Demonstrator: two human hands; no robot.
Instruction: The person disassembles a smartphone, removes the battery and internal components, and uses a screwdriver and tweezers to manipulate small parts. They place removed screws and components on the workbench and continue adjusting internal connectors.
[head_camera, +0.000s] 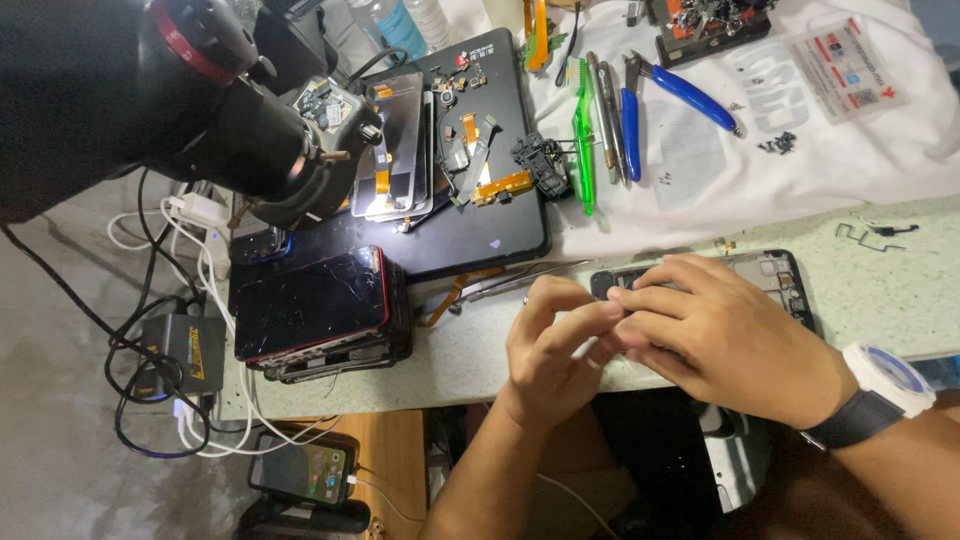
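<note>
Even, fairly bright light falls from above onto my bench, so shadows under my hands (640, 330) are soft and short. The white cloth (850, 130) at the top right nearly washes out. The stacked phones' dark glass (310, 300) shows dull reflections. The black microscope (150, 90) looms blurred at the upper left, and edges bow slightly.

Speckled pale workbench (880, 290), opened phone frame (780, 275), stacked phones (320, 305), black mat (470, 230), white cloth (800, 150), tweezers (520, 282)
</note>
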